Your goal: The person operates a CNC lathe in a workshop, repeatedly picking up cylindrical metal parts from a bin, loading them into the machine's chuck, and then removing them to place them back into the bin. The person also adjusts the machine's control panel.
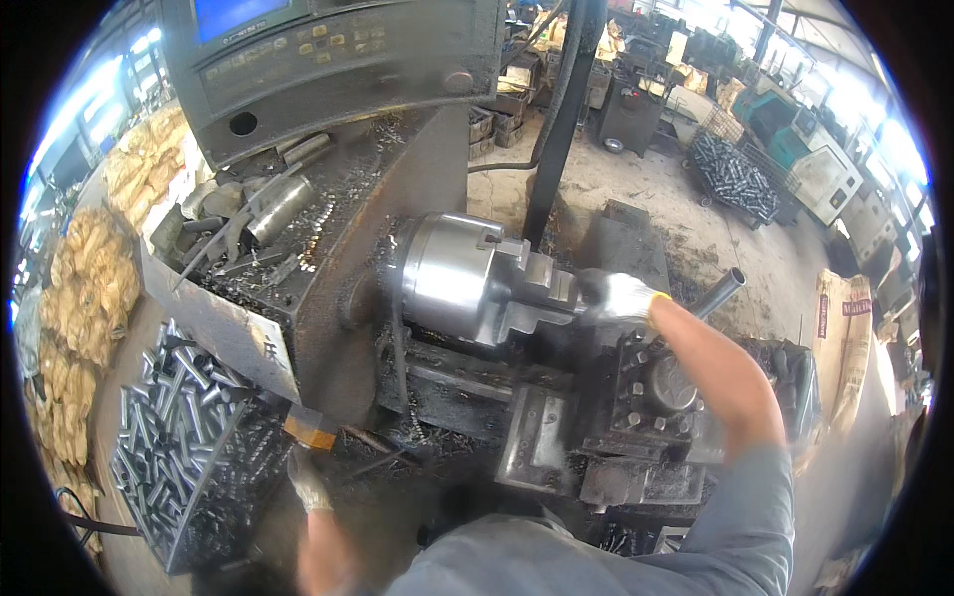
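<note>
A lathe chuck (447, 273) of bright metal, with stepped jaws (542, 280), stands in the middle of the view. At the outer end of the jaws is my right hand (618, 298) in a white glove. Its fingers look closed, but what they grip at the jaws is hidden. Low on the left, my left hand (310, 482), also gloved, is just below an orange-yellow block (310, 433) at the machine's front corner. The left fingers show edge-on and blurred, so their hold cannot be made out. Below my right forearm sits a dark tool post (668, 385) with several bolts.
A bin of short metal rods (179, 427) stands at the lower left. Metal parts and shavings lie on the headstock top (343, 179) under a control panel (338, 60). A metal tube (723, 290) slants up beyond my right forearm. Another bin of parts (735, 177) stands far right.
</note>
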`<state>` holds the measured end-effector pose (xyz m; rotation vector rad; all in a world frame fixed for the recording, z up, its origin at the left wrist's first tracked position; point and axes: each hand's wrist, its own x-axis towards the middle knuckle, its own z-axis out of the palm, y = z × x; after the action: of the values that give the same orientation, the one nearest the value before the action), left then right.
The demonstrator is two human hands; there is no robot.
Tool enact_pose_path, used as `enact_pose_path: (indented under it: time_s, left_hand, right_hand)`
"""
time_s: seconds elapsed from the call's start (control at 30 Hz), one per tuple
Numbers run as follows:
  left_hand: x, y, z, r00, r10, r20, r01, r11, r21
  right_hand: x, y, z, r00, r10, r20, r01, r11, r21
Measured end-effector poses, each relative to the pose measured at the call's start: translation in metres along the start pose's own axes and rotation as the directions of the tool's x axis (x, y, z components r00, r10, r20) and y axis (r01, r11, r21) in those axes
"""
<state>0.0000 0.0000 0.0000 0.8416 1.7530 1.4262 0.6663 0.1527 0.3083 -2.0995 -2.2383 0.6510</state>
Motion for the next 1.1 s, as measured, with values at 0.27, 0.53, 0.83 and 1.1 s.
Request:
enact_pose_path:
  time_s: [0.27, 0.53, 0.83, 1.1]
  left_hand:
    - [-0.076, 0.251, 0.105, 0.336, 0.936, 0.108, -0.849, 0.251, 0.465]
    - [0.006, 0.488, 0.350, 0.425, 0.782, 0.457, -0.771, 0.048, 0.635]
    - [-0.031, 0.439, 0.335, 0.272, 0.910, 0.314, -0.939, 0.179, 0.295]
    - [-0.245, 0.018, -0.018, 0.985, -0.092, 0.145, -0.004, 0.830, 0.557]
  right_hand:
    - [-0.223, -0.060, 0.017, 0.665, 0.056, -0.745, 0.293, 0.898, 0.329]
    - [-0.261, -0.098, 0.116, 0.891, 0.272, -0.365, 0.147, 0.587, 0.796]
    - [-0.255, -0.094, 0.176, 0.980, 0.023, -0.196, 0.141, 0.609, 0.780]
    - [-0.155, -0.193, 0.297, 0.841, -0.464, 0.277, 0.117, 0.657, 0.744]
